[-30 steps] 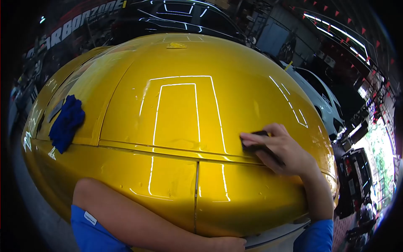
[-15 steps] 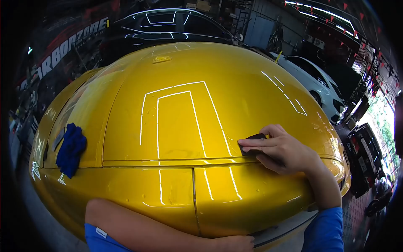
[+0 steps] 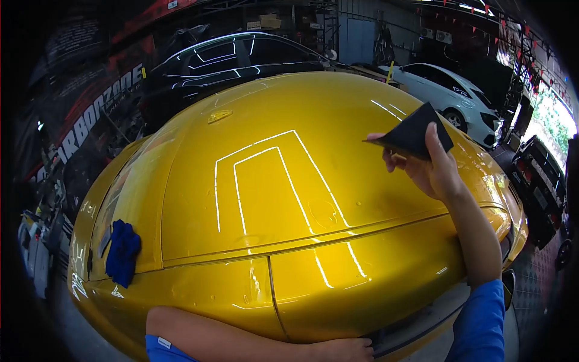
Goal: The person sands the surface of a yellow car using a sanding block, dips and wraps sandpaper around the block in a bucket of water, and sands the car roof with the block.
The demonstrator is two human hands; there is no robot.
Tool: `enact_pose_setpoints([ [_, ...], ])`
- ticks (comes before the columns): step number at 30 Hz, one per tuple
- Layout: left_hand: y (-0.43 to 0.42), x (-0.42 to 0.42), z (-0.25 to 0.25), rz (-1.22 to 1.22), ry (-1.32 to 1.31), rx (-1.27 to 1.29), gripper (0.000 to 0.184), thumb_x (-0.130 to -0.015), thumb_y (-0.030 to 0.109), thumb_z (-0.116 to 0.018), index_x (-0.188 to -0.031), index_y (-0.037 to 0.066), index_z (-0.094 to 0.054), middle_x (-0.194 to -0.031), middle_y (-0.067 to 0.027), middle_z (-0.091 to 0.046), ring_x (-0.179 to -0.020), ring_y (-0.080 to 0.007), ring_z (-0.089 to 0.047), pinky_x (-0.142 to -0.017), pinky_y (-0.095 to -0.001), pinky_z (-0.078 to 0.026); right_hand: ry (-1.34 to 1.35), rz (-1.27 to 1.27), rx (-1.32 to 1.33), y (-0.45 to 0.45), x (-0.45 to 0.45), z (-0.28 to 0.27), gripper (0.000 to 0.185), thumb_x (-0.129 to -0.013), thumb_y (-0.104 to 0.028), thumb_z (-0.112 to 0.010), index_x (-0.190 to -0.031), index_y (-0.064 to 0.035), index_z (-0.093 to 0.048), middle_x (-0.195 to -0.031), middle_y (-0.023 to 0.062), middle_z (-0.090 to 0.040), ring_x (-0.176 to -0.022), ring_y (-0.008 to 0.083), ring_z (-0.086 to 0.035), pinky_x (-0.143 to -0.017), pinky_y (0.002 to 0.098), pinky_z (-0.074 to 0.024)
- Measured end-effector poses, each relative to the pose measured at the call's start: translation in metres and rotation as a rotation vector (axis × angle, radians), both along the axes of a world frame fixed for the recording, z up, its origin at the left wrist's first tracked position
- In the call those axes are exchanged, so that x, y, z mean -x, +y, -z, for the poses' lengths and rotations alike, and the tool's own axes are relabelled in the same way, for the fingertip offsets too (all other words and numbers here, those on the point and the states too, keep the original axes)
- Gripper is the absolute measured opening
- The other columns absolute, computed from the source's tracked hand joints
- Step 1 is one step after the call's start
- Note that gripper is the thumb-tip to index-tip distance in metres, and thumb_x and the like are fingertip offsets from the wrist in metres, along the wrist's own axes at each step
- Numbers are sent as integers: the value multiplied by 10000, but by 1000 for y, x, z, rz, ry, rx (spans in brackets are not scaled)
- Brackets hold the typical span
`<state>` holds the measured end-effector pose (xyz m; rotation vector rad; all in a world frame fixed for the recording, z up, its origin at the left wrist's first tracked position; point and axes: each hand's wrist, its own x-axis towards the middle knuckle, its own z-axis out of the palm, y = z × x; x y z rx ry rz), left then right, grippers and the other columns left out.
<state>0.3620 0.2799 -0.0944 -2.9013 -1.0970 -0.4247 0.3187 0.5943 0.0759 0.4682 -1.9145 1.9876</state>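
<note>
My right hand (image 3: 431, 166) is raised above the yellow car roof (image 3: 289, 181), closed on a black squeegee (image 3: 419, 133). The thumb lies on the squeegee's near face, with the other fingers behind and below it. The squeegee is tilted and apart from the glossy yellow film. At the bottom edge my left hand (image 3: 344, 349) rests against the car's side below the door seam, its forearm lying across the panel. Its fingers appear laid on the surface with nothing in them, though they are partly cut off by the frame.
A crumpled blue cloth (image 3: 123, 253) lies on the car at the left. Small bumps and a faint round mark show in the yellow surface. Behind stand a black car (image 3: 241, 57) and a white car (image 3: 449, 90). A black bumper-like part (image 3: 540, 190) is at the right.
My right hand has lifted the squeegee off the yellow surface and turned it upward. The view has shifted, and my left hand stays low against the car.
</note>
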Motion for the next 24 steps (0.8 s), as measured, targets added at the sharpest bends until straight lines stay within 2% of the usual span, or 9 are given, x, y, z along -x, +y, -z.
enact_pose_setpoints([
  [1, 0, 0, -5, 3, 17, 19, 241, -902, 247, -565, -782, 105, -718, -849, -54, -696, -870, -228, -658, -822, -391, -481, -39, -16, 38, -6, 0, -6, 677, -1086, -622, -332, -1424, -60, -499, -1414, 208, -612, -1162, 272, -674, -913, 397, -571],
  [4, 0, 2, -10, 14, 23, 34, 239, -904, 242, -565, -781, 101, -714, -841, -57, -695, -865, -229, -664, -815, -394, -488, -108, -18, 203, -5, -1, -3, 536, -1106, -497, -435, -1426, -68, -475, -1357, 175, -641, -1061, 252, -699, -864, 398, -614],
  [5, 0, 2, -10, 16, 17, 30, 239, -905, 241, -565, -781, 100, -713, -839, -57, -694, -864, -229, -666, -812, -395, -490, -75, 82, 139, -14, -2, -4, 438, -1099, -352, -550, -1404, -43, -494, -1294, 166, -653, -1014, 240, -711, -813, 400, -636],
  [8, 0, 2, -12, 8, 20, 17, 246, -916, 244, -559, -793, 98, -714, -846, -63, -694, -870, -231, -658, -824, -396, -483, -112, 215, -65, -7, 9, 3, 363, -1094, -245, -572, -1389, -40, -524, -1272, 151, -656, -977, 240, -720, -820, 408, -638],
  [9, -2, 1, -9, 16, -9, 27, 246, -918, 244, -558, -800, 97, -716, -854, -64, -695, -873, -232, -655, -830, -397, -479, -146, 235, -41, -11, 9, 3, 304, -1082, -192, -584, -1325, -9, -585, -1173, 145, -691, -953, 223, -719, -846, 382, -621],
  [13, -2, 4, -6, 37, 32, -7, 244, -925, 244, -557, -828, 98, -726, -882, -66, -698, -887, -235, -644, -849, -399, -461, -192, 279, -672, -3, 46, -7, 237, -1032, -127, -658, -1209, 29, -679, -1031, 132, -744, -938, 225, -717, -879, 342, -551],
  [16, -4, 2, -7, 32, 81, -14, 239, -924, 246, -559, -847, 107, -738, -894, -55, -700, -901, -235, -644, -855, -399, -454, 144, 245, -1065, 8, 74, -3, 254, -1034, -109, -628, -1265, -30, -694, -1109, 138, -749, -973, 282, -708, -899, 374, -537],
  [17, -4, 1, -6, 29, 84, -13, 240, -924, 250, -559, -850, 111, -740, -895, -53, -700, -905, -234, -644, -860, -399, -454, 41, 242, -1054, 9, 75, -4, 303, -1026, -92, -617, -1319, -78, -691, -1174, 155, -740, -1054, 327, -674, -951, 391, -517],
  [24, -6, 0, -10, -11, -7, 100, 261, -941, 281, -549, -865, 137, -752, -920, -42, -707, -923, -223, -645, -901, -399, -441, 14, 194, -1200, 0, 71, 4, 318, -995, -86, -658, -1308, -46, -692, -1312, 139, -702, -1201, 349, -586, -1048, 426, -479],
])
